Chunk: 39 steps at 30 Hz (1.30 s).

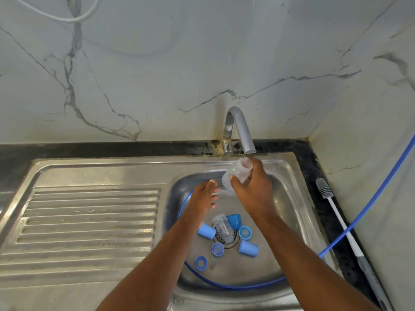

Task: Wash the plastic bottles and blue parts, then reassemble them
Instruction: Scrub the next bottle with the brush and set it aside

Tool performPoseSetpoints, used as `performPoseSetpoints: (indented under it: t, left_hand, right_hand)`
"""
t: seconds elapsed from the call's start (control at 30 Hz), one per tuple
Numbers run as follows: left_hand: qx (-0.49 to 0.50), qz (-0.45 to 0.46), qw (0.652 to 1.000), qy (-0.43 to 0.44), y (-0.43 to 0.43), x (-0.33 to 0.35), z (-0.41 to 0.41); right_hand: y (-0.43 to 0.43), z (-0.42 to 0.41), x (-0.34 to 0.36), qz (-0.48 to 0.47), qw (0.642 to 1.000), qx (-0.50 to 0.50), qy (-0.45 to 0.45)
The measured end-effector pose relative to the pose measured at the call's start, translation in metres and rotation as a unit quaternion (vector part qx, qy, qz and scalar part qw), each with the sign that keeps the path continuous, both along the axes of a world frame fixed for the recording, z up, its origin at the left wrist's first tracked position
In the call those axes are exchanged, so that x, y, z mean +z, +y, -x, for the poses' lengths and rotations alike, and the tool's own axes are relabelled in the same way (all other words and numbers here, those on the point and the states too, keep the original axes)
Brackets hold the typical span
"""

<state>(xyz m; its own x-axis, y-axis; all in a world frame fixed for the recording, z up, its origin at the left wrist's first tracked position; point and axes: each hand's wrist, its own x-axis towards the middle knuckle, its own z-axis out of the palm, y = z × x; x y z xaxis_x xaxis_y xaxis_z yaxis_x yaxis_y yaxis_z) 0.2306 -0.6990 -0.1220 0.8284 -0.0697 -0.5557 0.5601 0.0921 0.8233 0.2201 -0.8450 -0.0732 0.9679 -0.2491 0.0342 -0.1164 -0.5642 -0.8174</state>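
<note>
The right hand grips the bottle, mouth tilted up under the tap; left hand hangs loose-fingered, empty, beside its base, over the steel sink, marble wall behind.

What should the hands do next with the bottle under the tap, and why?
Probably tilt the bottle and pour its water out into the sink. The right hand grips it mouth-up just under the tap, where a thin stream runs in, and the left hand is open just below it.
</note>
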Motion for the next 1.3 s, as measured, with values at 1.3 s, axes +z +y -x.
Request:
performPoseSetpoints:
  t: [1.3]
  left_hand:
    - [-0.107,-0.414,0.851,-0.303,0.059,0.08,0.089]
  right_hand:
    - [0.045,0.075,0.004,-0.032,0.968,0.208,0.14]
